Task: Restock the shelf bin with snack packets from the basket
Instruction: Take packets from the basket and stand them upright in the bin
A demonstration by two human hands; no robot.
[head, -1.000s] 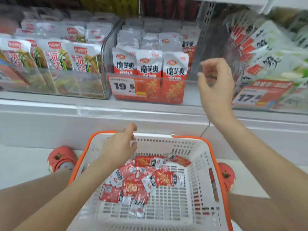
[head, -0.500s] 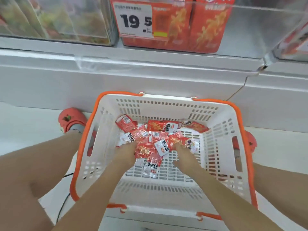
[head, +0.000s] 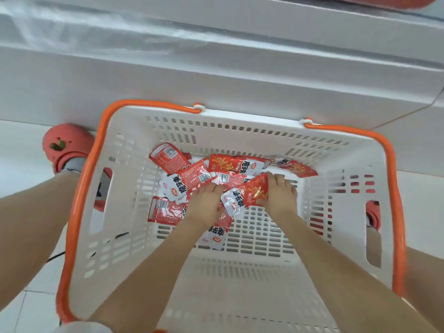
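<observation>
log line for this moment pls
stage: picking packets | left hand: on packets | right hand: holds red packet | basket: packets remain

Pale tiled floor (head: 14, 150), white shelf-unit base panel (head: 216, 75) rising behind, glossy shelf ledge (head: 120, 22) above, soft even indoor light

A shop, seemingly a grocery aisle. Shown by a white plastic shopping basket (head: 240, 280) with orange rim and slotted walls, set on a pale tiled floor (head: 21, 150). Loaded with identical red-and-white snack packets (head: 236, 164) (barcodes printed on the backs). Backed by the white base panel of a display shelf (head: 216, 75), with a strip of red packaging (head: 384, 2) at the top edge.
</observation>
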